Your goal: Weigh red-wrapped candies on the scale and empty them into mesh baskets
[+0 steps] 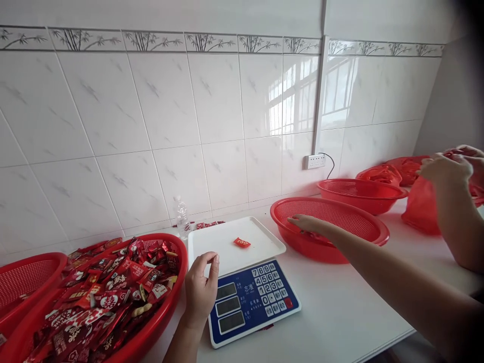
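My left hand is raised at the left edge of a blue-and-white digital scale, its fingers curled in and nothing visible in them. One small red wrapped packet lies on the scale's white tray. My right hand reaches into a red perforated basket, with the visible fingers stretched out. Some red packets show under that palm, partly hidden. To the left, a big red basket is heaped with red snack packets.
Another red basket stands far left. A clear plastic bottle is behind the tray. Farther right are a red basket, filled red bags and a co-worker's hands on a red plastic bag. The tiled wall has a socket strip.
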Tool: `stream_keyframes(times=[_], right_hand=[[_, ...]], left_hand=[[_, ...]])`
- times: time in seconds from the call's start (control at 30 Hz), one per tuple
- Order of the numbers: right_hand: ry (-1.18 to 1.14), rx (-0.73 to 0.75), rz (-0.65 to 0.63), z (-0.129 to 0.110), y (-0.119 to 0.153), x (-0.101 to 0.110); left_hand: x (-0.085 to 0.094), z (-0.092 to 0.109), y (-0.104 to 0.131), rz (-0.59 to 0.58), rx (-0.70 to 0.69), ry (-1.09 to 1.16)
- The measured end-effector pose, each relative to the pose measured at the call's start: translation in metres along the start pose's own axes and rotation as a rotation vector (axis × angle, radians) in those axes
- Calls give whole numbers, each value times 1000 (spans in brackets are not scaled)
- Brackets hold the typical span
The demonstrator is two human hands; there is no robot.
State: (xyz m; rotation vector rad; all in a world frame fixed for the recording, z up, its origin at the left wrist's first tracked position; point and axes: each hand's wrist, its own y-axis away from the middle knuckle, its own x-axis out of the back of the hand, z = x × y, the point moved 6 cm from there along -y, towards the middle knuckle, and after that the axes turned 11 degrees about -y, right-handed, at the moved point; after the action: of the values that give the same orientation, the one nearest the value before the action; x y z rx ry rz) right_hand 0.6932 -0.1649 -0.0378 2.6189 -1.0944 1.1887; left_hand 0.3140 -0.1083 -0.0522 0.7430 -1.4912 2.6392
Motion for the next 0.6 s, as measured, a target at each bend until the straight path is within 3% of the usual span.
stream_keyframes(times=[0.1, 0.17, 0.3, 0.4, 0.5, 0.6], right_hand=[[89, 64, -98, -22, 0, -21], [113, 187, -167, -48, 8, -42], [107, 480, -413, -101, 45, -97], [119, 589, -509, -121, 69, -128], [132, 626, -477, -123, 72, -135], [125, 609, -359, -113, 56, -112]], left_hand=[[-2, -1, 1, -17, 4, -7], [-2, -1, 1, -18, 2, -19], [-3, -1, 1, -20, 0, -41], [-1, -1, 0, -16, -2, -44], [-1, 0, -1, -11, -9, -44], [-1, 1, 0, -14, -20, -33]])
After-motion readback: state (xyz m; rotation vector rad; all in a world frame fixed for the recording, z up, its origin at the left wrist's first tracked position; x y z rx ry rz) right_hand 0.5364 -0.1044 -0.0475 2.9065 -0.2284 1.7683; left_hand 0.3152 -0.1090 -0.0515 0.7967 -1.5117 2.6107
